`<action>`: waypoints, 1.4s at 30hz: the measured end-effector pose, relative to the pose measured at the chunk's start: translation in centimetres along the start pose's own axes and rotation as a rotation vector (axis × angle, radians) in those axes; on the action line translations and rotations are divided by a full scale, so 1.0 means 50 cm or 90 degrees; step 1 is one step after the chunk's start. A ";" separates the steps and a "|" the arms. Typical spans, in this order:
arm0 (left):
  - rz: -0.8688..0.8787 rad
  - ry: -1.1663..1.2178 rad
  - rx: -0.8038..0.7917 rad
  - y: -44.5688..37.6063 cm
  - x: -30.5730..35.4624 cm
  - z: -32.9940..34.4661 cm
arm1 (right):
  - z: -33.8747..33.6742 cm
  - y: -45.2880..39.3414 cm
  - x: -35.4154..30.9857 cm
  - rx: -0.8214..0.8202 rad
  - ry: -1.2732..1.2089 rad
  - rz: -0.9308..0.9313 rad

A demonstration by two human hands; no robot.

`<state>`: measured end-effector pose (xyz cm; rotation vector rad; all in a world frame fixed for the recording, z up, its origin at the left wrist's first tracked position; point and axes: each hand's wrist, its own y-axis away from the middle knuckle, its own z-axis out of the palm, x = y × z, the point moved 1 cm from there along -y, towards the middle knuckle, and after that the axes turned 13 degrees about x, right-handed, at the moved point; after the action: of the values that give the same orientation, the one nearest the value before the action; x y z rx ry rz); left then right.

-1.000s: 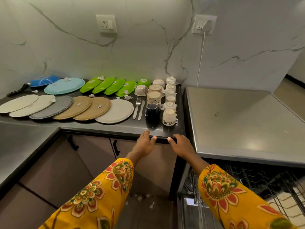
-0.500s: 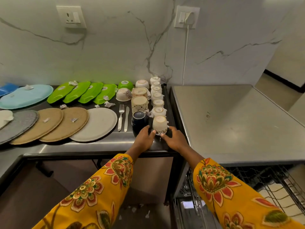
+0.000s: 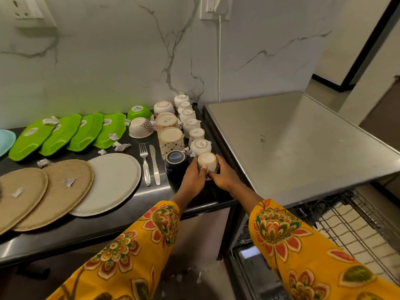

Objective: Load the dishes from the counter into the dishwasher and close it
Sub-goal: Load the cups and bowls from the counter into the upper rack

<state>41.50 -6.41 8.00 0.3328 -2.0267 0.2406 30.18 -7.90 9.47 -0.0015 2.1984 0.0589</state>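
Bright, even indoor light, glare on the steel top (image 3: 303, 148), wide-angle bending at edges.

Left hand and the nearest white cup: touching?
Touching. The head view shows the left hand with its fingers against the near side of the upside-down white cup, while the right hand wraps the other side.
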 end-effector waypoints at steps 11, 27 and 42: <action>0.062 -0.016 -0.030 0.017 -0.029 0.005 | -0.017 0.056 0.006 0.053 0.025 0.023; 0.063 0.097 -0.142 0.162 0.005 0.068 | -0.103 0.202 0.083 0.199 0.017 0.091; 0.082 0.106 -0.277 0.290 0.074 0.235 | -0.271 0.290 0.247 0.249 -0.033 0.201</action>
<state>25.22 3.14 5.54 -0.0878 -1.8771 -0.0933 11.63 6.27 8.05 0.5587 2.1064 -0.1928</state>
